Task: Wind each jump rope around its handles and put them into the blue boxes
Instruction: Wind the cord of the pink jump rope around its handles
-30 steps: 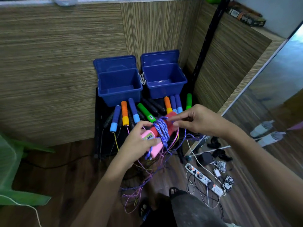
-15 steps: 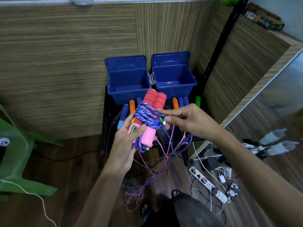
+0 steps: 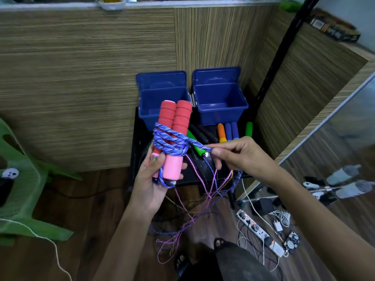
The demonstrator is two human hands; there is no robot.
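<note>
Wood-grain panels back a dark low stand at centre frame. Just below centre, the left hand (image 3: pixel 151 179) grips the pink handles (image 3: pixel 172 142) upright, steadying them while the right hand (image 3: pixel 237 155) pinches the purple rope (image 3: pixel 170 141) taut, probably for another turn. Both blue boxes (image 3: pixel 220 106) wait open above.

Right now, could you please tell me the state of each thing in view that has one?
left blue box: lid open, empty.
right blue box: lid open, empty.
red-and-pink handles: paired upright, gripped by left hand.
blue-purple rope: partly wound, its end pinched by right hand.
power strip: lights on.
</note>
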